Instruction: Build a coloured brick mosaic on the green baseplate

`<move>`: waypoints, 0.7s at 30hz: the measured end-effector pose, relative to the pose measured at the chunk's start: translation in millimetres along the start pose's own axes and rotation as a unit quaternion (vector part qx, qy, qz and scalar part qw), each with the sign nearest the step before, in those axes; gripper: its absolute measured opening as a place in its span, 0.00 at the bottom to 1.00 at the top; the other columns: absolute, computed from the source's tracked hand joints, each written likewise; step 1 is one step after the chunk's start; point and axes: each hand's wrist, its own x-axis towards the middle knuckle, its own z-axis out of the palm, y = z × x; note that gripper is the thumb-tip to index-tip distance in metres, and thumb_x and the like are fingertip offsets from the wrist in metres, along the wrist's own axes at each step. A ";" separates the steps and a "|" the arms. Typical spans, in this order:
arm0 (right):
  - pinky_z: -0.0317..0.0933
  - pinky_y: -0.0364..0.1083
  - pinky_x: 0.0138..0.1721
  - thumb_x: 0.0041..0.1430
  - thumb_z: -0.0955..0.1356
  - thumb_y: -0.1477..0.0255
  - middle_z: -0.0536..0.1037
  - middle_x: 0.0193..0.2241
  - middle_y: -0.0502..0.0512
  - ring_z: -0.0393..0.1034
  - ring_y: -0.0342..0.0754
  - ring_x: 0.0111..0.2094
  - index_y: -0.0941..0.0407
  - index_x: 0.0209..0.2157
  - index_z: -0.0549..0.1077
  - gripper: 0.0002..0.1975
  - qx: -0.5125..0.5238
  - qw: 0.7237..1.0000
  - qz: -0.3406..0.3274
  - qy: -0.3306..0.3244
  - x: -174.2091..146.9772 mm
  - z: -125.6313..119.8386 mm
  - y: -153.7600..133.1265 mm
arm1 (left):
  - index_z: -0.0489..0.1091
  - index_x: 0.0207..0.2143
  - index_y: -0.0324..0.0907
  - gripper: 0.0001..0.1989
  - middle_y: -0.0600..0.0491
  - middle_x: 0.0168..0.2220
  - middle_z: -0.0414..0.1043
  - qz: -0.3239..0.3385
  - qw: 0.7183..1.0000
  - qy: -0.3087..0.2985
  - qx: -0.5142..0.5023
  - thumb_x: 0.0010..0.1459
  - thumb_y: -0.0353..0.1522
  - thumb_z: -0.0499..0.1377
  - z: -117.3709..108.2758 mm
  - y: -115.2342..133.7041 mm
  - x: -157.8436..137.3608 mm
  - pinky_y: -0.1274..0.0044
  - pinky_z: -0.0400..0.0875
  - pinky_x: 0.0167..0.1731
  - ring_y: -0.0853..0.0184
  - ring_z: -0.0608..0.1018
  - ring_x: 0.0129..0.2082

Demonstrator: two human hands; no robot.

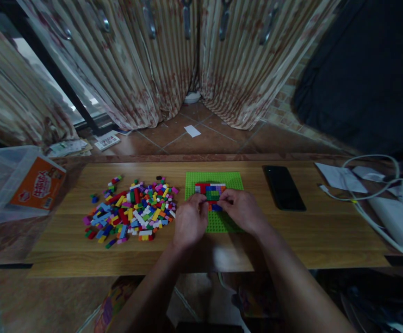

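Note:
A green studded baseplate (234,178) lies on the wooden table, and a block of coloured toy bricks (212,189) is built up on its middle. From the left, my left hand (190,219) reaches over the plate, its fingers closed at the near edge of the bricks. My right hand (243,208) comes in from the other side with thumb and finger pinched. Between the fingertips of both hands shows a narrow red toy brick (213,202), partly covered by them. Blue and orange bricks sit just nearer to me.
A heap of loose toy bricks (132,210) spreads over the table (308,240) on the left. To the right lies a black phone (284,187), then white cables (361,210) and a white box (395,222). A clear plastic bin (0,185) stands at far left.

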 end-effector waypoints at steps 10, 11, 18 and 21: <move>0.60 0.44 0.27 0.58 0.67 0.66 0.78 0.24 0.52 0.70 0.45 0.23 0.55 0.29 0.74 0.09 0.069 0.995 0.066 0.017 5.3 -13.2 10.1 | 0.75 0.38 0.43 0.07 0.51 0.37 0.80 -0.014 1.000 0.019 0.015 0.62 0.32 0.57 3.8 2.5 2.0 0.77 0.67 0.35 0.67 0.79 0.33; 0.60 0.45 0.27 0.60 0.66 0.65 0.78 0.23 0.53 0.70 0.45 0.22 0.56 0.29 0.74 0.11 0.068 0.994 0.084 0.024 5.8 -16.2 11.7 | 0.75 0.37 0.43 0.07 0.51 0.36 0.80 -0.019 1.000 0.018 0.011 0.62 0.32 0.57 3.8 2.8 1.9 0.78 0.67 0.34 0.67 0.79 0.33; 0.57 0.46 0.27 0.61 0.66 0.58 0.76 0.20 0.53 0.70 0.47 0.22 0.55 0.22 0.73 0.19 -0.010 0.996 0.060 -0.070 3.6 -19.9 9.6 | 0.76 0.36 0.43 0.08 0.51 0.35 0.80 -0.029 0.999 0.023 -0.003 0.61 0.32 0.57 4.1 3.5 2.8 0.78 0.65 0.31 0.67 0.79 0.31; 0.56 0.46 0.27 0.61 0.66 0.58 0.76 0.20 0.53 0.68 0.47 0.22 0.54 0.23 0.74 0.18 -0.038 0.995 0.057 -0.068 4.1 -16.1 7.2 | 0.77 0.35 0.43 0.08 0.52 0.33 0.80 -0.039 0.999 0.027 -0.005 0.60 0.32 0.57 4.3 4.4 3.8 0.78 0.64 0.30 0.68 0.78 0.29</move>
